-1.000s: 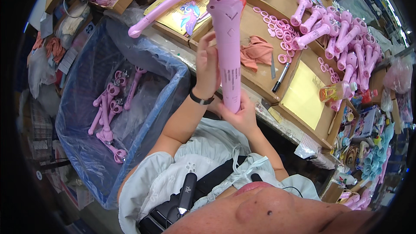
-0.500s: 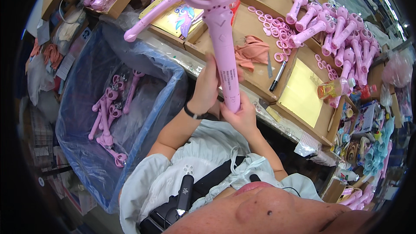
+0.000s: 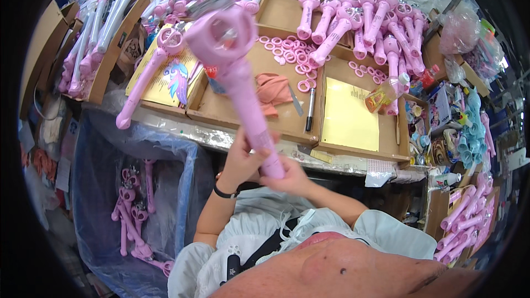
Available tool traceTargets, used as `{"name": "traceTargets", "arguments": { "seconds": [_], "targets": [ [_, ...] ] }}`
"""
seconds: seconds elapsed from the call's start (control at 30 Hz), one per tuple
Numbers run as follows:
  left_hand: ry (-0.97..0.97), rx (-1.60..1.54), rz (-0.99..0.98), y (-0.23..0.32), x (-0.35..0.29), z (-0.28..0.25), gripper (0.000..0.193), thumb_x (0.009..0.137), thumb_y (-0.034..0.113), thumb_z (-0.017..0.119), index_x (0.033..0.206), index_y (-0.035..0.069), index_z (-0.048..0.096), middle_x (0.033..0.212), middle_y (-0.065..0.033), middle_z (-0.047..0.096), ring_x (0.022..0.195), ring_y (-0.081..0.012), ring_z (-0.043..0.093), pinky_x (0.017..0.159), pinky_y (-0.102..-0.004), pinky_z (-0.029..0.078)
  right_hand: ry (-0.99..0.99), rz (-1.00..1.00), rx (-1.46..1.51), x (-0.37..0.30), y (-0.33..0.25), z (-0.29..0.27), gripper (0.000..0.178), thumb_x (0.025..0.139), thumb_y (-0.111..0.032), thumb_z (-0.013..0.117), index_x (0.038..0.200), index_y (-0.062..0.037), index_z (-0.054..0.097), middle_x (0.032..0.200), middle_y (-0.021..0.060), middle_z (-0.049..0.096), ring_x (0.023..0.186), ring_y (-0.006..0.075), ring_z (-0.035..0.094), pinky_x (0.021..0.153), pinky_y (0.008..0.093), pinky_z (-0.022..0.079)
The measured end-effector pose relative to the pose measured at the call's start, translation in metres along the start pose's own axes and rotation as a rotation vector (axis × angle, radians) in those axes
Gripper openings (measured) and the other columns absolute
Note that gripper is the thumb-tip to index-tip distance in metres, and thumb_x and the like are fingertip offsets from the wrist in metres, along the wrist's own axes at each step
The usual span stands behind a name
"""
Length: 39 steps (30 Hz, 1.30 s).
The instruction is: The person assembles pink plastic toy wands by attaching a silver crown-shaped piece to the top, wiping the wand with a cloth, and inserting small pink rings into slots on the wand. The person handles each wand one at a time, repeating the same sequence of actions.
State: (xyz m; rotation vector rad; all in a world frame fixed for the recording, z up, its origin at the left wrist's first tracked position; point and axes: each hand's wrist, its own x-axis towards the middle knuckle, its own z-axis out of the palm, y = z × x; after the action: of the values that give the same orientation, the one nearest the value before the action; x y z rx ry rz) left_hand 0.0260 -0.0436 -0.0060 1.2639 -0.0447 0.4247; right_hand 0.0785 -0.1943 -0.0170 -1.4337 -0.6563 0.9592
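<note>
Pink wand [image 3: 243,96] raised aslant in two hands

The wand is held in front of the person, above the near edge of the desk [image 3: 176,127], its head leaning up toward the left. It is a soft, glossy pink nearly all over. The head is broad and rounded, with open, ring-like sides and something clear glinting inside; a grey part sits on top, too blurred to make out. Below a thicker collar runs a long, straight, smooth handle, with faint small dark marks low down. The lower end is plain and blunt.

The left hand [image 3: 241,157] is clamped around the lower handle, thumb across the front. The right hand [image 3: 288,176] is clamped at the bottom end, just beside it.

Behind the handle, an orange cloth [image 3: 273,92] and a black marker [image 3: 310,110] lie in a cardboard tray [image 3: 292,127], near scattered pink rings [image 3: 292,52]. To the left, another pink wand [image 3: 144,80] rests partly on yellow paper [image 3: 152,96], and more wands [image 3: 128,215] lie in a blue-lined bin [image 3: 190,187].
</note>
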Motion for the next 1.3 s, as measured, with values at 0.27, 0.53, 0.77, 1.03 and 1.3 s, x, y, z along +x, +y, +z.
{"name": "traceTargets", "arguments": {
  "seconds": [0.27, 0.53, 0.77, 1.03, 1.3],
  "targets": [
    [-0.251, 0.788, 0.182, -0.001, -0.018, -0.007, 0.035, 0.078, 0.017, 0.071, 0.107, 0.002, 0.060, 0.092, -0.0169, 0.063, 0.084, -0.0326, 0.061, 0.075, -0.0374, 0.049, 0.468, -0.184, -0.055, 0.162, -0.115, -0.190, 0.028, 0.077, -0.014, 0.069, 0.098, -0.0002, 0.056, 0.079, 0.0050, 0.060, 0.057, 0.0123, 0.056, 0.046, 0.0260, 0.046],
    [-0.191, 0.778, -0.021, -0.014, -0.061, -0.038, 0.031, 0.079, 0.018, 0.069, 0.106, 0.004, 0.062, 0.084, -0.0126, 0.065, 0.078, -0.0305, 0.061, 0.069, -0.0373, 0.049, 1.011, -0.035, -0.560, 0.319, -0.112, -0.309, 0.038, 0.060, -0.017, 0.073, 0.086, 0.0085, 0.063, 0.075, 0.0112, 0.062, 0.056, 0.0177, 0.057, 0.046, 0.0290, 0.042],
    [-0.039, 0.858, -0.133, -0.023, -0.079, -0.063, 0.027, 0.080, 0.018, 0.067, 0.104, 0.005, 0.063, 0.090, -0.0119, 0.066, 0.083, -0.0301, 0.063, 0.073, -0.0376, 0.049, 0.965, 0.037, -0.568, 0.371, -0.079, -0.379, 0.052, 0.064, -0.030, 0.071, 0.097, 0.0092, 0.064, 0.092, 0.0205, 0.066, 0.072, 0.0289, 0.065, 0.062, 0.0362, 0.051],
    [0.172, 0.605, -0.183, -0.033, -0.134, -0.071, 0.024, 0.088, 0.022, 0.060, 0.106, 0.006, 0.063, 0.093, -0.0104, 0.066, 0.085, -0.0267, 0.064, 0.075, -0.0362, 0.050, 1.017, -0.466, -1.508, 0.318, -0.095, -0.307, 0.040, 0.089, -0.037, 0.054, 0.092, 0.0010, 0.066, 0.084, 0.0208, 0.064, 0.077, 0.0341, 0.061, 0.068, 0.0495, 0.047],
    [0.283, 0.187, -0.273, 0.089, -0.269, -0.084, 0.024, 0.095, 0.021, 0.051, 0.101, 0.001, 0.062, 0.096, -0.0104, 0.066, 0.091, -0.0179, 0.062, 0.081, -0.0305, 0.048, -0.591, -1.336, -1.077, 0.133, -0.018, 0.138, 0.025, 0.071, -0.011, 0.072, 0.093, -0.0076, 0.062, 0.112, 0.0117, 0.059, 0.108, 0.0284, 0.054, 0.089, 0.0440, 0.043]
  ]
}}
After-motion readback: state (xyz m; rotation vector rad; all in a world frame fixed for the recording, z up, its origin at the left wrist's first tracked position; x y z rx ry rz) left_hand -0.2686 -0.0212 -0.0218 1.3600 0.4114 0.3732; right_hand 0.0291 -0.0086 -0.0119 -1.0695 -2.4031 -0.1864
